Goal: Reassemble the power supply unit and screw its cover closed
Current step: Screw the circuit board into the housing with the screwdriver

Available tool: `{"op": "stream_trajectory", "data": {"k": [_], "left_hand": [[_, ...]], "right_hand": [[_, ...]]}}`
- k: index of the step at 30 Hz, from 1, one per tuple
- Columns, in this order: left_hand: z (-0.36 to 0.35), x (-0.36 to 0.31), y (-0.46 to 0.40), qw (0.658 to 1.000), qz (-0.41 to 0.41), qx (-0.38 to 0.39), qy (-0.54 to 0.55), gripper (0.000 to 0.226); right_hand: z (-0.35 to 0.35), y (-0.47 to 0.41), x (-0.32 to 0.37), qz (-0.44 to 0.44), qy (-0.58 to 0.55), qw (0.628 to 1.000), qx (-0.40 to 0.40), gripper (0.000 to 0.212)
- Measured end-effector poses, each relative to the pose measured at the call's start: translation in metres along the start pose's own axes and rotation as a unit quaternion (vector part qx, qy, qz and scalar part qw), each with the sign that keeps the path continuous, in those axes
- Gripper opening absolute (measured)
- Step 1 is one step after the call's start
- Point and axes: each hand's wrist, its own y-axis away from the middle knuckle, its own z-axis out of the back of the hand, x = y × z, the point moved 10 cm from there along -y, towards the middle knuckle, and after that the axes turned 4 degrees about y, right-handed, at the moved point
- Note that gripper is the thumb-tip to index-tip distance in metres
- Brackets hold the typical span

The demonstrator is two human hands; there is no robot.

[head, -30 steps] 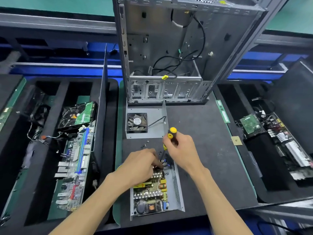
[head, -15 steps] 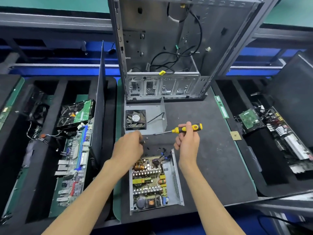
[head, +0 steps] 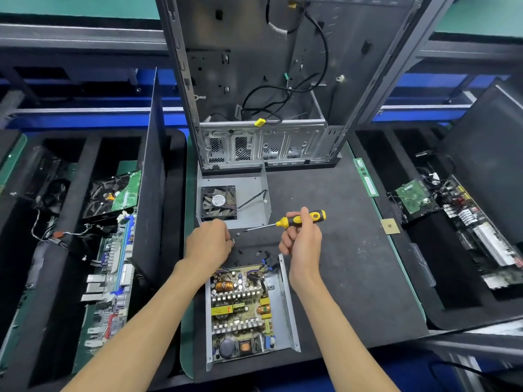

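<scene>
- Above the open power supply [head: 249, 312], your right hand [head: 301, 241] holds the screwdriver [head: 300, 219].
- Your left hand [head: 209, 244] pinches a small screw [head: 233, 240]; set it straight, then turn gently.

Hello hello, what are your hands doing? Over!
Right hand grips screwdriver. Left hand pinches small screw. Power supply open, fan cover off. Loose screws ahead on mat.

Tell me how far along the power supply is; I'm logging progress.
Done: the circuit board sits in the open base. In hand: the right hand grips the screwdriver; the left hand pinches something small among the loose screws. Left: the fan cover lies apart, unfitted and unscrewed.
</scene>
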Motion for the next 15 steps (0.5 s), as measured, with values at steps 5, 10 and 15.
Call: {"op": "stream_trajectory", "data": {"k": [5, 10, 15], "left_hand": [[0.005, -0.007, -0.002, 0.999, -0.025, -0.012, -0.032, 0.008], [0.014, -0.007, 0.001, 0.996, -0.023, -0.021, 0.083, 0.014], [0.026, -0.008, 0.005, 0.942, 0.000, -0.021, 0.335, 0.017]], "right_hand": [[-0.007, -0.005, 0.002, -0.003, 0.013, 1.000, 0.012, 0.035], [-0.014, -0.011, 0.009, 0.004, 0.013, 1.000, 0.018, 0.035], [-0.013, -0.017, 0.017, -0.004, -0.004, 1.000, 0.007, 0.035]]}}
